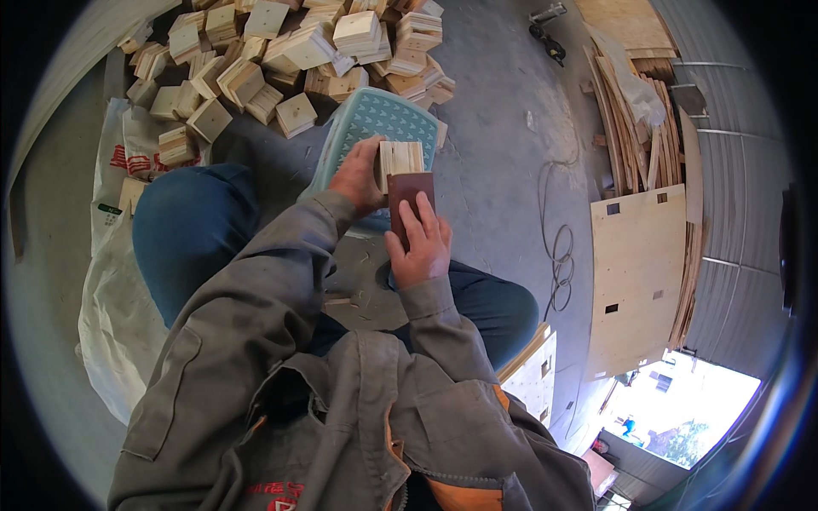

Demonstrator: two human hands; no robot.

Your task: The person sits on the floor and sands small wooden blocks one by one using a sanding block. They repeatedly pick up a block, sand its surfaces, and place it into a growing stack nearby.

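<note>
Clearly visible from my remote post, the left hand (358, 179) is clamped on the left side of a layered wooden block (402, 157), held at the near right corner of a teal plastic stool (383, 117); whether block and stool touch I cannot tell. The right hand (421, 249), apart from the left, grasps a flat reddish-brown piece (411, 185), fingers laid over its upper face, thumb at its left edge. The piece overlaps the near end of the block in my view. Beyond the stool's far left corner I note a heap of similar blocks (311, 44), many tilted, on the gray floor (494, 128). A white sack (111, 315) lies left of the blue-trousered left knee (192, 234). Well beyond the stool's right edge are a looped dark cable (558, 251) and, farther right, a plywood panel (637, 255) with rectangular holes.
</note>
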